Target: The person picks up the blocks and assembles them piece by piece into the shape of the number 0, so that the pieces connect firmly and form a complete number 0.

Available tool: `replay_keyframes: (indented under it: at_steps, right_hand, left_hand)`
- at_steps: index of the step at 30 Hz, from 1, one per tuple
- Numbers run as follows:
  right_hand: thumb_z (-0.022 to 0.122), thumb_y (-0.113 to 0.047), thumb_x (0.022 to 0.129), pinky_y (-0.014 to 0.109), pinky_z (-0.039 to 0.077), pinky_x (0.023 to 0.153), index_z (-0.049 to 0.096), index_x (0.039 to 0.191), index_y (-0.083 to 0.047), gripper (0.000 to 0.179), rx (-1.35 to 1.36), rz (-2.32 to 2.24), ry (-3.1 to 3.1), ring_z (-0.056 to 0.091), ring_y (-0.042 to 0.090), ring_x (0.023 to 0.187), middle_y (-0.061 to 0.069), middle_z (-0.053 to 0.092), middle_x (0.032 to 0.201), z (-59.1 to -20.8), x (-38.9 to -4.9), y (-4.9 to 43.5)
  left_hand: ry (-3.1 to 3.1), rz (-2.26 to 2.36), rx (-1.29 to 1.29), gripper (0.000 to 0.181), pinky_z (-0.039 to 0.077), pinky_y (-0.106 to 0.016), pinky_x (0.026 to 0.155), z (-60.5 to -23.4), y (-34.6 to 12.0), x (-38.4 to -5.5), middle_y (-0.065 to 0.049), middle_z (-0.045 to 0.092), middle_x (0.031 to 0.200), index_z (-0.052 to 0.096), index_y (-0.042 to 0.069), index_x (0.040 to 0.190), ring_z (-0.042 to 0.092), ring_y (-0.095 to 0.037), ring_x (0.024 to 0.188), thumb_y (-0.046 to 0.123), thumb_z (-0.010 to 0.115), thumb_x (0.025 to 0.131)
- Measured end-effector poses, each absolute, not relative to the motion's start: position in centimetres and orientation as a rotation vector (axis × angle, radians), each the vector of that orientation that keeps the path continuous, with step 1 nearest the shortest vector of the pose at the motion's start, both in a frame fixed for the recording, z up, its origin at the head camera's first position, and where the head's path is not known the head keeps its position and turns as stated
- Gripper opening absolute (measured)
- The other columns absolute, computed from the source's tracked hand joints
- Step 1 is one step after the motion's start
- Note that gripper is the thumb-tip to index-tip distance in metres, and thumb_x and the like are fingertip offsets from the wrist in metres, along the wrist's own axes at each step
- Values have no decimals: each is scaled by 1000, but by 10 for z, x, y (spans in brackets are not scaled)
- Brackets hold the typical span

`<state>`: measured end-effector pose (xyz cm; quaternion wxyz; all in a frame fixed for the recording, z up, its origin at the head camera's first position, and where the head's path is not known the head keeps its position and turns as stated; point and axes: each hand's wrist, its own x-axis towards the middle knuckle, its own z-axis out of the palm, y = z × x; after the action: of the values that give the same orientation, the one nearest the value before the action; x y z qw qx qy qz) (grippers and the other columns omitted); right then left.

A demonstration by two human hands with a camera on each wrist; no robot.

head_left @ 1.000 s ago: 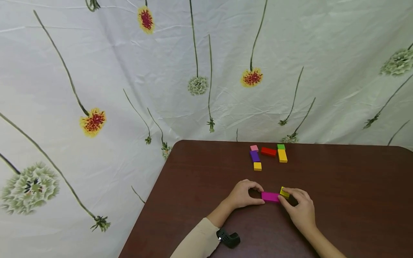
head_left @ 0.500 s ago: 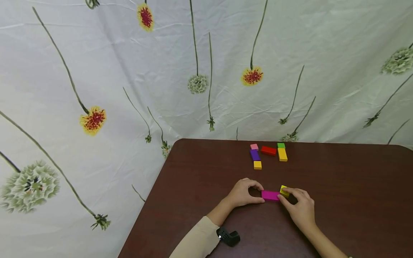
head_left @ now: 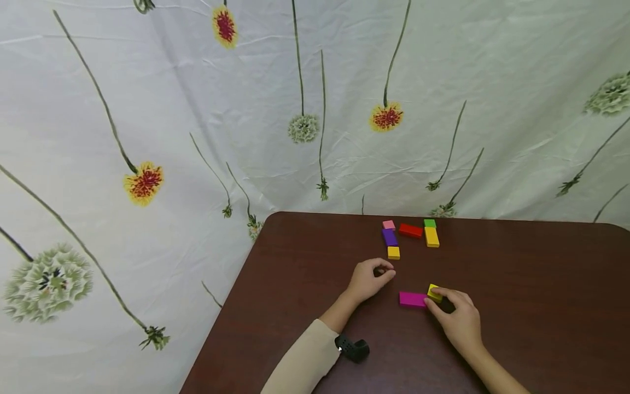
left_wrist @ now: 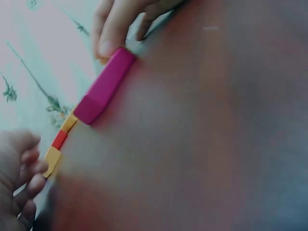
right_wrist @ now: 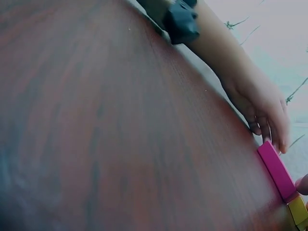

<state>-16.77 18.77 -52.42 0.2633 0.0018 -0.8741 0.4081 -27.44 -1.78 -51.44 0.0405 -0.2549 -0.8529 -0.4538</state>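
Note:
A magenta rectangular block lies flat on the dark brown table, its right end against a small yellow block. My right hand pinches the yellow block, with the index finger at its top and the thumb beside the magenta block's corner. Apart from the magenta block, up and to its left, my left hand hovers with loosely curled fingers and holds nothing. Its fingertips are just below a small orange-yellow block. The left wrist view shows the magenta block with a gap between it and the left hand.
Toward the far edge of the table lie a purple block, a pink block, a red block, a green block and a long yellow block. A flower-printed cloth hangs behind.
My left hand has let go of the magenta block's left end and moved up and left, toward the small orange-yellow block. The right hand stays in place on the yellow block.

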Motion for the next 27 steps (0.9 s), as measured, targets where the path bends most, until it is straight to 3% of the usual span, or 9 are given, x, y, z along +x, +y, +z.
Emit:
replay_keyframes:
  at_steps: [6,20,27]
  right_hand:
    - [85,-8,72,55,44,83,74,97,-2,28,2,1103,-2361,58,34,100,17,68,98,-523,-169,186]
    - [85,-6,71,53,44,83,74,96,-1,28,21,1086,-2348,58,33,98,16,69,96,-521,-168,185]
    - [85,-6,71,54,44,83,74,96,-1,28,12,1088,-2342,58,32,98,16,69,96,-523,-167,186]
  left_hand:
    - [-2621,-1249,-558,24,48,-28,85,-509,-12,-300,-4,69,103,72,7,108,62,-17,94,21,73,88]
    - [-2803,-1088,-557,37,44,-32,96,-506,2,-318,-3,66,116,69,11,119,57,-20,108,26,76,86]
    - [-2801,-1064,-569,33,45,-27,87,-508,4,-320,0,67,106,71,12,115,57,-16,97,25,77,85]
